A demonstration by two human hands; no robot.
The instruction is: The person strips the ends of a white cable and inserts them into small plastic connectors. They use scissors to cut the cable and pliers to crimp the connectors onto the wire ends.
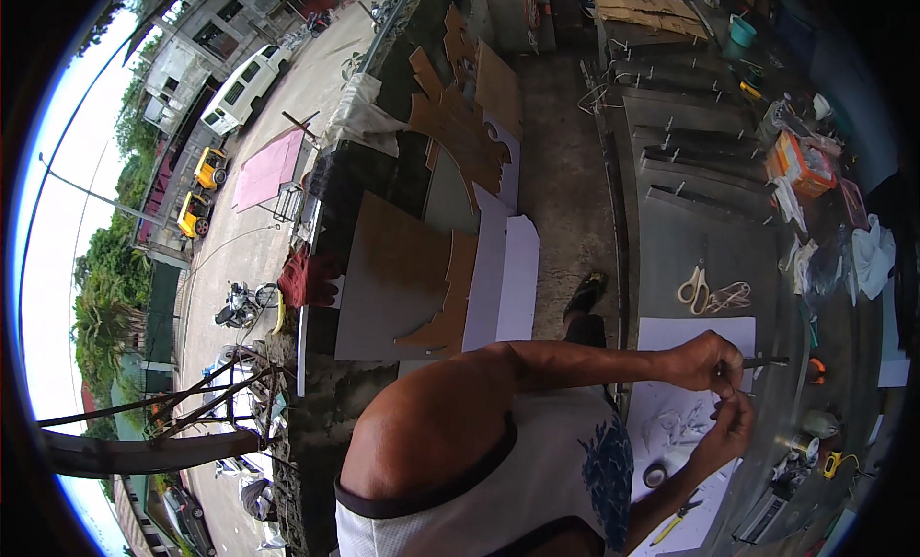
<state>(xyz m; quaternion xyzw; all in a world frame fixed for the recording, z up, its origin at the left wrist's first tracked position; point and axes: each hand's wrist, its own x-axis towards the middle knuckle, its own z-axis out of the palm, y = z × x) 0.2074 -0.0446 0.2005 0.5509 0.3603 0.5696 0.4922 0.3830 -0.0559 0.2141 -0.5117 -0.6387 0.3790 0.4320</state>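
My left hand (707, 361) and my right hand (726, 432) meet over a white sheet (676, 338) on the dark workbench. Both have their fingers pinched together, nearly touching, around something too small to make out. A thin dark stick-like piece (767, 362) extends beside my left fingers; whether it is held or lying there I cannot tell. Crumpled pale scraps (676, 428) lie on the sheet near my right wrist. Close to my right forearm are a black roll of tape (655, 475) and a yellow-handled cutting tool (671, 526).
Cream-handled scissors (692, 287) and bundled cord (728, 298) lie beyond the sheet. Farther along are several dark strips with wire ends (695, 159) and an orange basket (803, 166). A yellow tool (832, 464) rests at the bench's far side. Cut boards (393, 279) lean on a low wall.
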